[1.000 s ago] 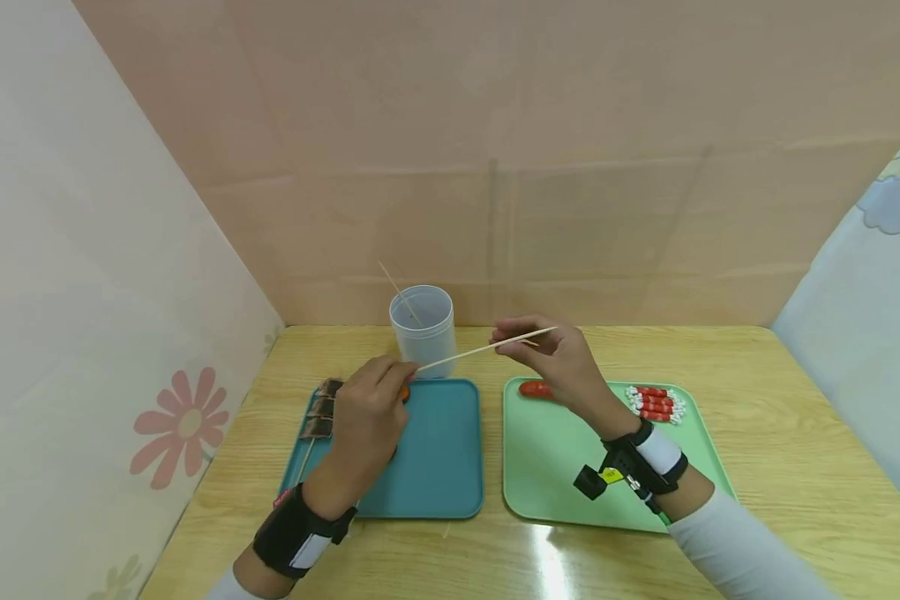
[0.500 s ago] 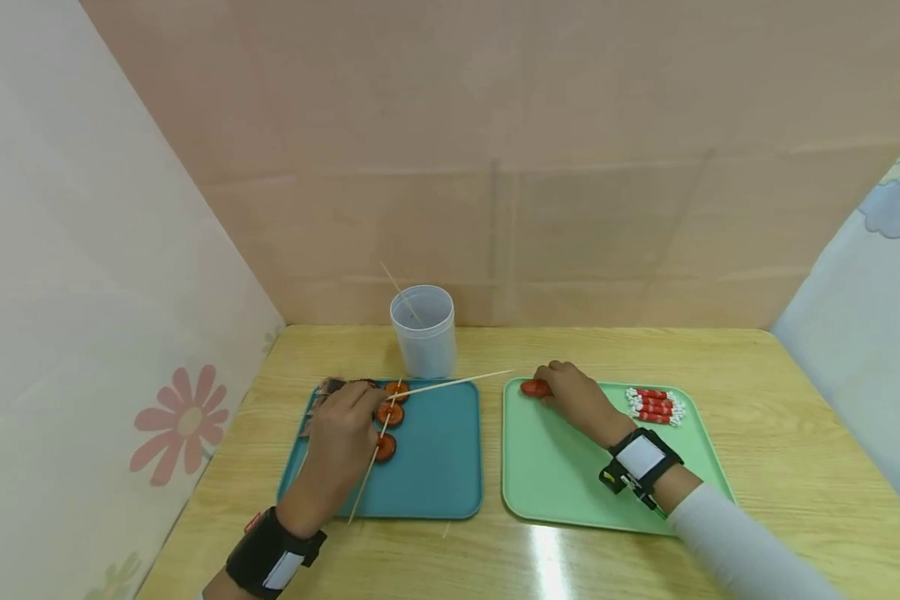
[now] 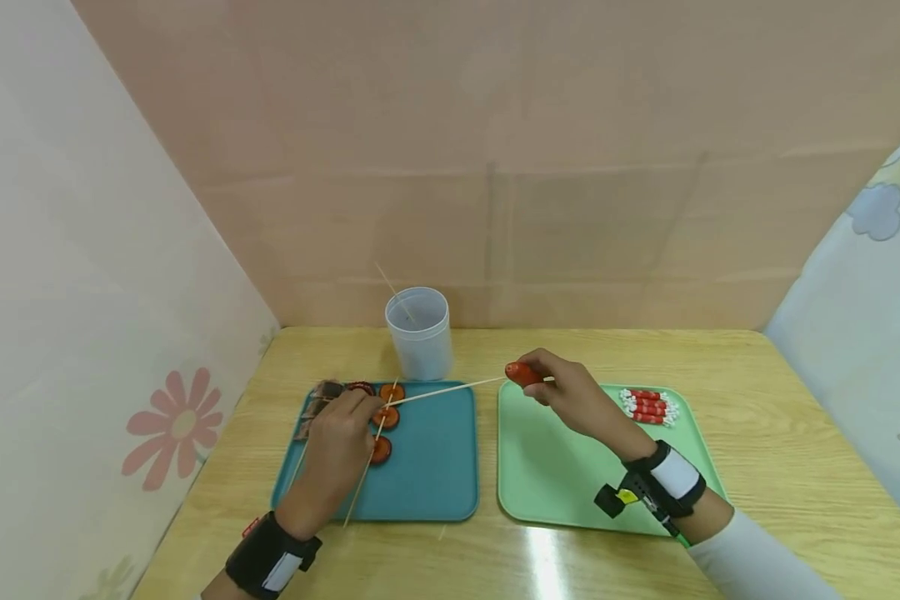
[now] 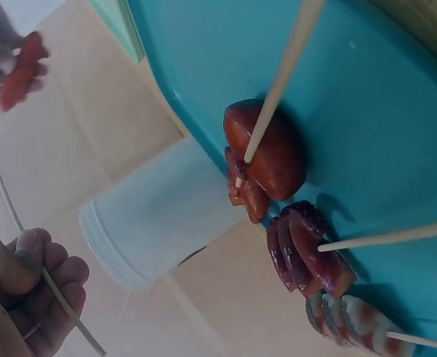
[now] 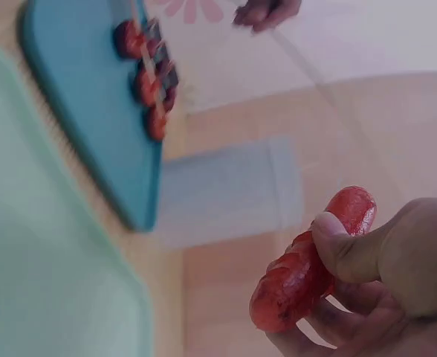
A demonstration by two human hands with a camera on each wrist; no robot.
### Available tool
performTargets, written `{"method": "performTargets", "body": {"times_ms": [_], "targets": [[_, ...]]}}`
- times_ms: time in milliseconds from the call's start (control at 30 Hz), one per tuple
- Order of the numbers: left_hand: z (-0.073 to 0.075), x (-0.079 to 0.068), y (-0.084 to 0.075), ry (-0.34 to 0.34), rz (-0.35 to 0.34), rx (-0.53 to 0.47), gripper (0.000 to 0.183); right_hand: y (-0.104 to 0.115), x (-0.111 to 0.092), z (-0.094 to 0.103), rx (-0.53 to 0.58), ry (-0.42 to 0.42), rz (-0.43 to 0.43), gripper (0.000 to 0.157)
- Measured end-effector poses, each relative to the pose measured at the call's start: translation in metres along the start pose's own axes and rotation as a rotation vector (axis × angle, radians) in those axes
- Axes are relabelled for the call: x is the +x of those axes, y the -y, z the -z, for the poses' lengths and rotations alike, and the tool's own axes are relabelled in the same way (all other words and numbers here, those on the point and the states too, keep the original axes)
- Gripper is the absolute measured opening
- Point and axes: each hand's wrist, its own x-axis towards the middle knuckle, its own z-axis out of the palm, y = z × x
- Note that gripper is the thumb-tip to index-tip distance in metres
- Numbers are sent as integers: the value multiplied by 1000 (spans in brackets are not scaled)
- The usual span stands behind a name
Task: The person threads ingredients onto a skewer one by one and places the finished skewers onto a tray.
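Note:
My left hand (image 3: 336, 442) pinches a thin bamboo skewer (image 3: 442, 391) above the blue tray, its free end pointing right. In the left wrist view the thumb and fingers of that hand (image 4: 36, 286) grip the skewer (image 4: 1, 178). My right hand (image 3: 573, 400) holds a red sausage (image 3: 522, 374) over the green tray's back left corner, close to the skewer's far end. Scored cuts show along the sausage (image 5: 308, 268) in the right wrist view, with thumb and fingers around it. Whether skewer and sausage touch is unclear.
On the blue tray (image 3: 435, 475) lie loaded skewers, one with round reddish-brown pieces (image 3: 381, 450), another with dark-and-pale pieces (image 3: 307, 425). A translucent cup (image 3: 423, 346) behind it holds a stick. Several red pieces with white ends (image 3: 648, 407) lie on the green tray (image 3: 562, 475).
My right hand let go of the skewer, went down to the green tray, and lifted the sausage up and left. My left hand moved down and left with the skewer.

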Motion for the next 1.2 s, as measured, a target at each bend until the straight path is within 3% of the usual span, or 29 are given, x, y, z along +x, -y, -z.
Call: {"method": "performTargets", "body": {"times_ms": [200,567,700,900,1067,1200], "targets": [[-2,0,1,-8,15,-6,37,25,-6,6,-67,-43,76,35],[-1,0,-2,-14,-19,15,41,31,-14,6,-195,-124,111,38],[1,1,-6,-8,-59,46,40,35,-18,9,-295,-180,164,40],[-1,7,-15,7,-118,20,33,42,-19,9,-336,-242,278,39],[-5,14,-21,13,-115,-5,37,43,-15,4,-376,-293,404,38],[-6,14,-21,4,-101,6,37,41,-13,2,-382,-293,408,37]]}}
